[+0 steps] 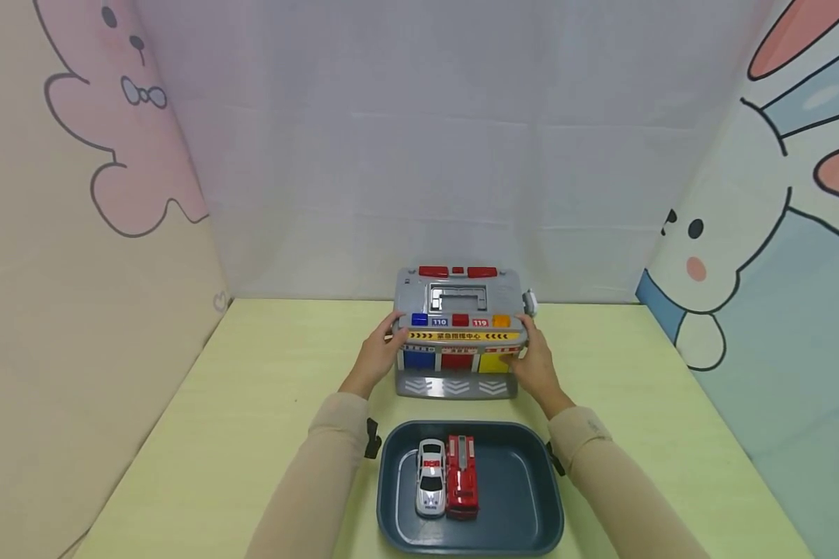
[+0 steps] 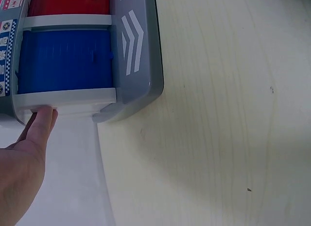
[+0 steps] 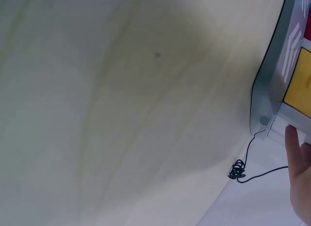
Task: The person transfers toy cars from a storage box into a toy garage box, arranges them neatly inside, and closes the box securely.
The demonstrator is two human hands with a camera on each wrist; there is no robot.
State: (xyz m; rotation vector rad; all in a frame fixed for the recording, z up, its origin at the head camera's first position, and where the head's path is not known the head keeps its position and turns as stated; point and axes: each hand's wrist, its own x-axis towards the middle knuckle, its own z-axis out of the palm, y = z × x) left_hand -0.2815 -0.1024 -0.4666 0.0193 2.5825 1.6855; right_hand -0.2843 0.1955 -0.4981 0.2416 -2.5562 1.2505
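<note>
A grey toy garage (image 1: 412, 295) stands at the back of the table, with a blue door (image 2: 68, 60), a red door (image 1: 457, 362) and a yellow door (image 1: 492, 363) on its front. My left hand (image 1: 374, 357) holds its left side, fingers against the white side wall in the left wrist view. From the right, my right hand (image 1: 537, 369) holds the other side, with a digit overlapping the yellow door in the head view. In the right wrist view, an extended finger (image 3: 292, 150) touches the wall beside that door.
Nearer me sits a dark blue-grey tray (image 1: 517, 481). In it a white police car (image 1: 430, 477) and a red fire truck (image 1: 462, 481) lie side by side. A thin coiled black cord (image 3: 237, 169) trails from the garage's right side. A pale cloth wall (image 1: 454, 155) rises behind.
</note>
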